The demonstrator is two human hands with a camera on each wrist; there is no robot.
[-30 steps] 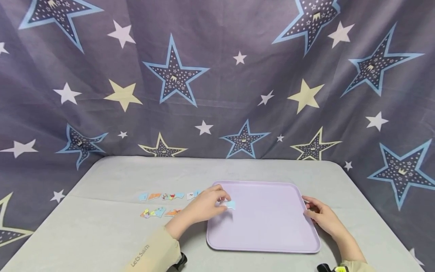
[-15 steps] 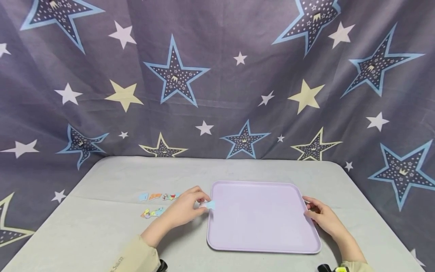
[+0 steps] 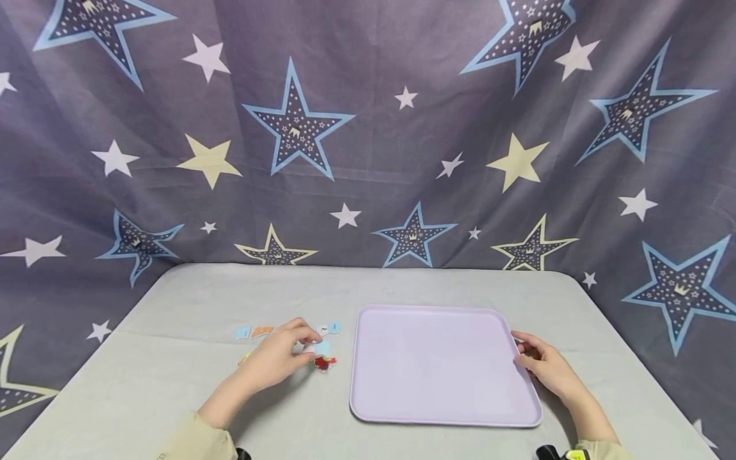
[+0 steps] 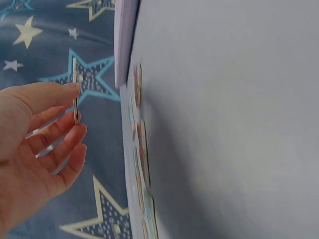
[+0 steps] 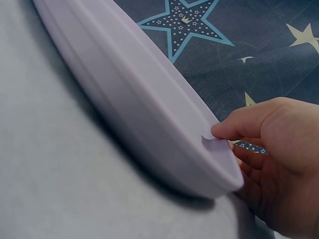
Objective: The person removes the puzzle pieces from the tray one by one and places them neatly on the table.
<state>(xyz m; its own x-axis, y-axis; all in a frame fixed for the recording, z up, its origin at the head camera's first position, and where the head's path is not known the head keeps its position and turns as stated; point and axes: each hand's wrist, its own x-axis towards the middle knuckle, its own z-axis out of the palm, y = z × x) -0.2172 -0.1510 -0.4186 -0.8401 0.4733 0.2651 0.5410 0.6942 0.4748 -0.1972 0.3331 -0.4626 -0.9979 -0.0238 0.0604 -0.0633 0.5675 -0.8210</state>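
Note:
My left hand (image 3: 278, 354) is above the left part of the table, pinching a light-blue puzzle piece (image 3: 322, 348). Seen edge-on in the left wrist view, this thin piece (image 4: 75, 70) stands between thumb and fingertips, raised off the table. Just below it in the head view lies a red puzzle piece (image 3: 324, 363). The lilac tray (image 3: 443, 370) lies flat to the right, its inside bare. At its right side my right hand (image 3: 549, 367) grips the rim, the thumb over the edge (image 5: 219, 167) and the fingers partly hidden outside it.
More puzzle pieces lie in rows left of the tray, among them a blue one (image 3: 243, 332), an orange one (image 3: 262, 331) and a white one (image 3: 322, 329). My left hand hides some. Behind the grey table (image 3: 299, 287) hangs a star-patterned curtain (image 3: 368, 160).
My left hand has moved left with the blue puzzle piece, from over the tray, past its left rim, to above the rows of pieces. My right hand and the tray have stayed put.

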